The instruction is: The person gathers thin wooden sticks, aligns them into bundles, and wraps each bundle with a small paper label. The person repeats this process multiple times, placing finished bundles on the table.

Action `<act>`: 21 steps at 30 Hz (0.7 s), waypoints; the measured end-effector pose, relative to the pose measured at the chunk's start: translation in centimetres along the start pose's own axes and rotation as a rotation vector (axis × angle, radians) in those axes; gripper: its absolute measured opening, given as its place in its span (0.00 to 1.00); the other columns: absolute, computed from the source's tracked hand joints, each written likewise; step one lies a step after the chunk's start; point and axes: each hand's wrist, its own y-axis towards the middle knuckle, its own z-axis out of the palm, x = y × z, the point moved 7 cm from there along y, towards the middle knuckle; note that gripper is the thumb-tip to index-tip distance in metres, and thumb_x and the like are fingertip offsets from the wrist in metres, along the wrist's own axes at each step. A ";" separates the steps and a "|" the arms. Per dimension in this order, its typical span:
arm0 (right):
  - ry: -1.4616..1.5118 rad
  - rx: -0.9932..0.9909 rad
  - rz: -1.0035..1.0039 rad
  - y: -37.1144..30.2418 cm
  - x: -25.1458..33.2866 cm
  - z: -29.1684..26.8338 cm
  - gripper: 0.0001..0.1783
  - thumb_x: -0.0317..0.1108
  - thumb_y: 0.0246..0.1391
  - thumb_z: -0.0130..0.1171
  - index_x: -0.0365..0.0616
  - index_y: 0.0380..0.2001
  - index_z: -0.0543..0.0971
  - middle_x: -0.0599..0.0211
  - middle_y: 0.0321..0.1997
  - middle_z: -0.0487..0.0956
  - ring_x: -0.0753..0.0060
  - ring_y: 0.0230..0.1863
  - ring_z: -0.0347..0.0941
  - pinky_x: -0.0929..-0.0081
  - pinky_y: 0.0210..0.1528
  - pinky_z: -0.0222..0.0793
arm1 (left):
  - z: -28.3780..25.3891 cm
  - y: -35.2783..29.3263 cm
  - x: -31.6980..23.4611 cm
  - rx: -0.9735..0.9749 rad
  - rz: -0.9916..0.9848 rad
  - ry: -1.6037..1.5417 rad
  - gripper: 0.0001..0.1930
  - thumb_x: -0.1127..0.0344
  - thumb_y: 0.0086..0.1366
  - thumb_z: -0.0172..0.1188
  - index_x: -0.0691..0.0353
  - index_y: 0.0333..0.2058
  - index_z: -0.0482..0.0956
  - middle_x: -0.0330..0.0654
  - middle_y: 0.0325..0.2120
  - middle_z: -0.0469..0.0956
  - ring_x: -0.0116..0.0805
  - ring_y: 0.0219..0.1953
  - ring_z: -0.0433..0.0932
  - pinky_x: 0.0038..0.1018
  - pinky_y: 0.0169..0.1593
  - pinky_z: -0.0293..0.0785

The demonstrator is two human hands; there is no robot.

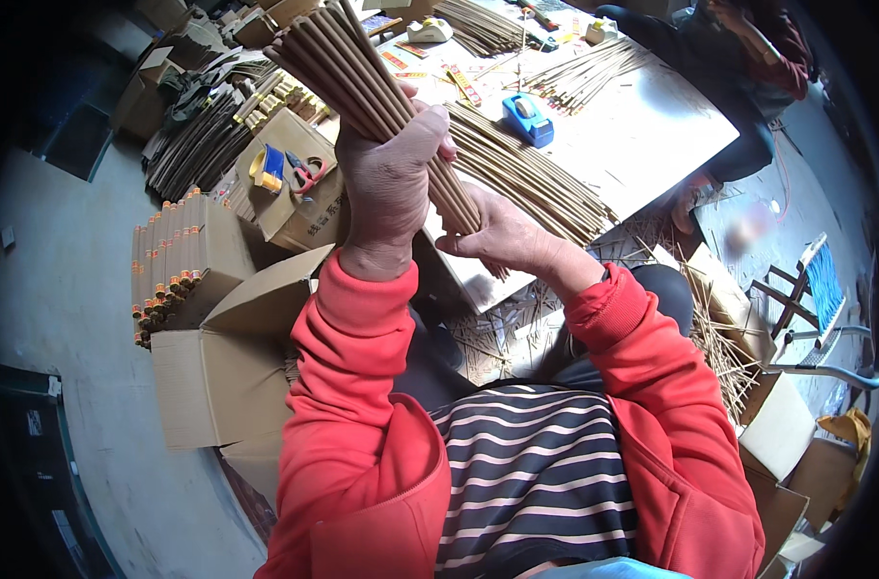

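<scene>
My left hand (386, 183) is wrapped around a thick bundle of long brown sticks (348, 68), which slants up and to the left. My right hand (502, 234) holds the bundle's lower end from the right, fingers curled against the sticks. Both arms wear red sleeves. Behind the hands, a wide row of thin tan sticks (531, 174) lies on the white table (652, 145).
A blue tape dispenser (528, 119) sits on the table. At left stand open cardboard boxes (217, 367), packed tubes of sticks (169, 261) and a box with scissors (306, 174). Loose sticks litter the floor at right by a folding chair (806, 299). Another person (739, 58) sits beyond the table.
</scene>
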 end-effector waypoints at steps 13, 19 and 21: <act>0.236 0.205 0.378 -9.1 -0.2 5.9 0.13 0.30 0.42 0.62 0.38 0.28 0.69 0.69 0.17 0.72 0.78 0.16 0.69 0.78 0.20 0.65 | -5.1 -5.8 3.5 0.010 -0.405 -0.658 0.12 0.76 0.55 0.57 0.60 0.39 0.70 0.39 0.20 0.71 0.31 0.20 0.71 0.28 0.26 0.69; -0.133 0.024 0.291 -9.0 -2.1 6.5 0.14 0.30 0.42 0.63 0.39 0.30 0.68 0.70 0.18 0.71 0.77 0.19 0.70 0.80 0.22 0.66 | -8.0 -7.3 4.6 -0.339 -0.378 -0.250 0.09 0.76 0.52 0.58 0.59 0.31 0.69 0.41 0.17 0.69 0.31 0.16 0.69 0.27 0.23 0.70; -0.296 -0.043 0.242 -9.1 -1.9 6.4 0.15 0.31 0.42 0.64 0.39 0.31 0.69 0.70 0.21 0.72 0.77 0.23 0.72 0.81 0.25 0.68 | -8.2 -8.3 4.9 -0.318 -0.392 -0.302 0.05 0.74 0.56 0.57 0.57 0.31 0.72 0.36 0.17 0.69 0.29 0.19 0.70 0.26 0.25 0.69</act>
